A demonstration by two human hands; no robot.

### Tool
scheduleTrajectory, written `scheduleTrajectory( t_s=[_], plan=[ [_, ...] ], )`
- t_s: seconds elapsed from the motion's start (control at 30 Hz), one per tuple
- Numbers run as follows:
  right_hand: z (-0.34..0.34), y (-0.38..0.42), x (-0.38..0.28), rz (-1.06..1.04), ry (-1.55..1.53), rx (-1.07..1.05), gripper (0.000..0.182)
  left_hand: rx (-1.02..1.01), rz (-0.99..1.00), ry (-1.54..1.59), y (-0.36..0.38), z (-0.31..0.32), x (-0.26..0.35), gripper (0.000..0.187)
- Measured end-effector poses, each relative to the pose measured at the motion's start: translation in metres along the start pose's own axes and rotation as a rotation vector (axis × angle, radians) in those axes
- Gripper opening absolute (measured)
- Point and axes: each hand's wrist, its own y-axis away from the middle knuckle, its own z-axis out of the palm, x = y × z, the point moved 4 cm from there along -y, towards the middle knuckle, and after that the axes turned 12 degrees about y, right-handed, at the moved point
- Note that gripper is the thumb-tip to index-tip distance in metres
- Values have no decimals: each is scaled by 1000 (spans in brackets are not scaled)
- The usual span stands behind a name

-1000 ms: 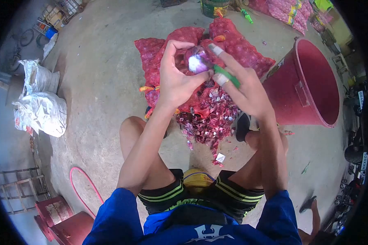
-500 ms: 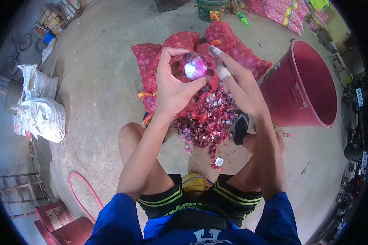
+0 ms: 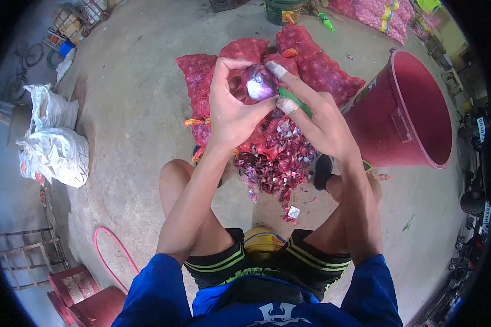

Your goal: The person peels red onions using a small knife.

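Note:
A purple-red onion (image 3: 259,87) with a pale, shiny patch is held up over the mesh sacks. My left hand (image 3: 232,117) is closed around its left side, thumb below and fingers above. From the right, my right hand (image 3: 328,122), with wrapped thumb and fingertip, grips what looks like a small knife with a green handle (image 3: 295,101). Its fingertips touch the onion; the blade is hidden. Red mesh sacks (image 3: 322,68) full of onions lie just behind and below my hands. Loose onion skins (image 3: 275,177) are heaped on the floor beneath.
A large maroon tub (image 3: 382,131) stands close on the right. White sacks (image 3: 57,155) sit to the left, and a green bucket (image 3: 282,12) is at the back. A pink hose (image 3: 112,237) curves near dark red containers (image 3: 95,305). My legs flank a yellow seat (image 3: 262,240).
My right hand has moved left and closed in on the onion, and the green handle now shows clearly in it. The onion has turned slightly in my left hand.

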Motion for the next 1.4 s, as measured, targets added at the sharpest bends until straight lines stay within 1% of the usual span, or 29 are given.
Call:
scheduleTrajectory(
  t_s=[0.07,0.17,0.2,0.23,0.27,0.3,0.37,0.4,0.47,0.5,0.57,0.6,0.67,0.7,0.73,0.8,0.87,0.93,0.97,1.0,1.07,1.1,1.13,1.17,1.2,1.27,1.33,1.37,1.4],
  plan=[
    [-1,0,-1,-16,-23,29,53,-34,53,-45,-1,-1,1,70],
    [-4,-3,5,28,-13,-29,51,-66,63,-109,1,4,6,72],
    [-4,-3,8,81,-78,-18,50,-68,62,-108,2,4,6,72],
    [-5,-4,12,132,-143,-6,50,-81,37,-45,2,5,5,73],
    [-5,-4,14,130,-142,-5,50,-92,12,17,2,5,4,73],
    [-6,-4,22,232,-215,-18,49,-93,14,17,2,5,4,73],
    [-10,0,34,401,-339,-70,48,-44,-51,182,1,3,-1,73],
    [-11,0,31,399,-338,-69,48,-45,-49,182,1,3,0,73],
    [-14,1,14,271,-502,-34,48,-45,-104,186,-1,0,1,73],
    [-16,1,6,267,-504,-34,48,-44,-101,183,-1,-1,0,73],
    [-14,2,-6,348,-433,-143,50,-40,-77,129,0,-2,-1,74],
    [-9,2,1,350,-433,-141,50,-42,-79,129,0,-2,-1,74],
    [3,2,13,140,-270,-85,52,-61,-77,119,1,-1,0,73],
    [-6,1,10,240,-229,-175,51,-62,-77,118,1,-1,-1,73],
    [-4,0,13,240,-230,-175,51,-60,-74,132,0,-1,-1,72],
    [-3,-6,25,228,-234,-1,48,-57,-71,147,1,0,1,72],
    [-10,-5,33,255,-273,31,48,-105,-160,328,1,3,4,71],
    [-18,-6,35,392,-425,-93,53,-97,-199,357,1,4,7,72],
    [-20,-6,24,300,-476,-72,58,-81,-236,382,1,3,7,72],
    [-19,-5,14,296,-479,-74,58,-77,-234,379,1,0,6,72],
    [-17,-1,-4,258,-552,-93,60,-75,-143,191,-1,-4,2,72],
    [-16,0,-7,271,-410,-115,61,-73,-144,190,-2,-4,2,72],
    [-10,0,-2,272,-412,-115,61,-106,-72,91,-3,-3,5,70],
    [-3,-2,5,155,-303,-85,60,-141,0,-8,-3,-1,7,69],
    [-1,-5,3,39,-194,-54,59,-142,-3,-8,-2,0,7,69],
    [-8,-3,3,91,-171,-97,56,-119,-16,-46,-1,1,7,68],
    [-8,-5,11,223,-164,-152,52,-119,-45,-16,0,3,4,68],
    [-8,-6,12,222,-165,-149,52,-120,-74,13,0,3,3,69],
    [-10,-6,16,290,-239,-107,51,-125,-74,13,0,3,2,69]
  ],
)
